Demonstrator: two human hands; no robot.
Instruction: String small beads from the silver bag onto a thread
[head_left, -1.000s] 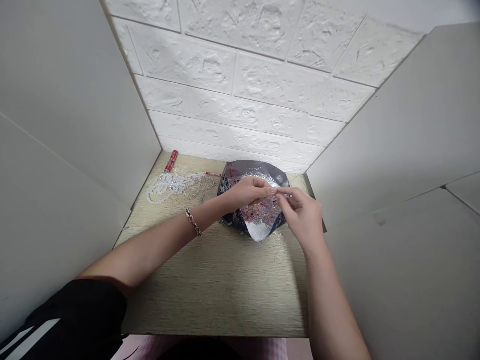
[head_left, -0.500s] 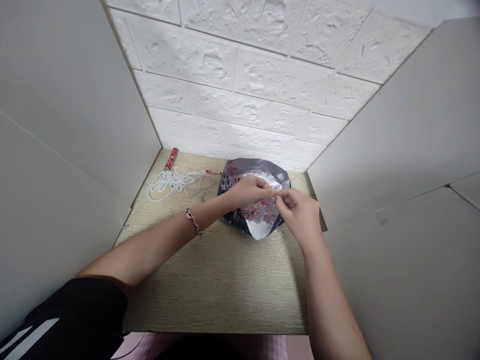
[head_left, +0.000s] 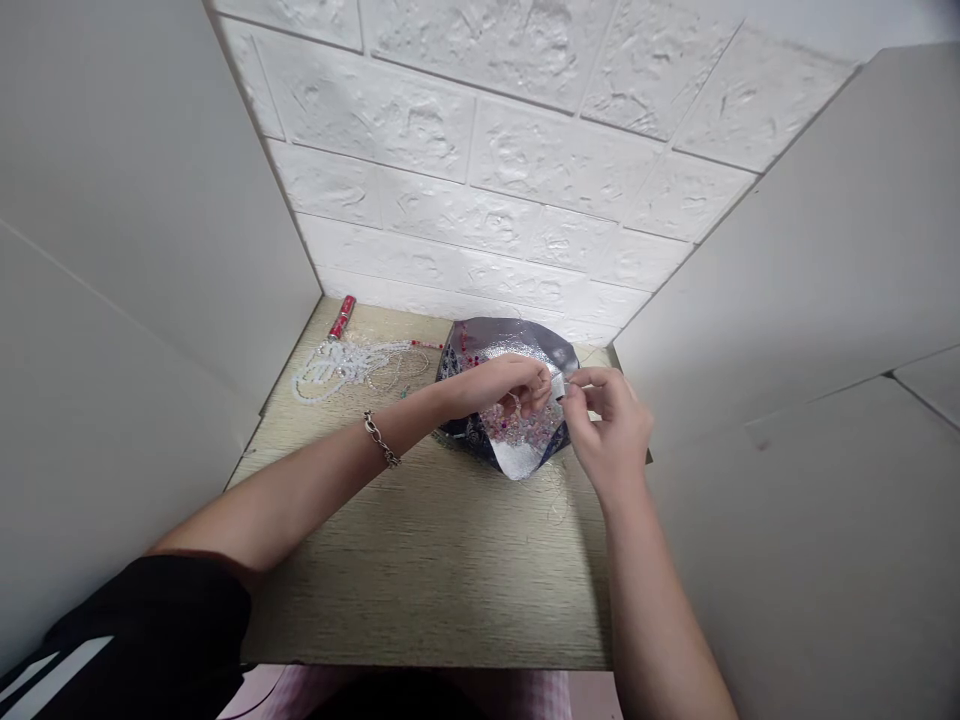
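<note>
A silver foil dish (head_left: 517,343) with a dark patterned rim lies at the back of the wooden table (head_left: 420,560) and holds several small pink and mixed-colour beads (head_left: 517,428). My left hand (head_left: 499,385), with a chain bracelet on its wrist, hovers over the beads with fingers curled in a pinch. My right hand (head_left: 611,425) is just to its right, fingers pinched on a small pale object (head_left: 559,386) between the two hands. What my left fingers hold is too small to make out.
A heap of white bead strands (head_left: 352,365) lies at the back left of the table, with a small red tube (head_left: 342,317) beside the wall. White panels close in both sides; a white brick-pattern wall stands behind. Thin clear thread (head_left: 559,495) lies near the dish.
My right hand has lifted a little and turned, now pinching a small pale object. My left fingers have curled further over the beads.
</note>
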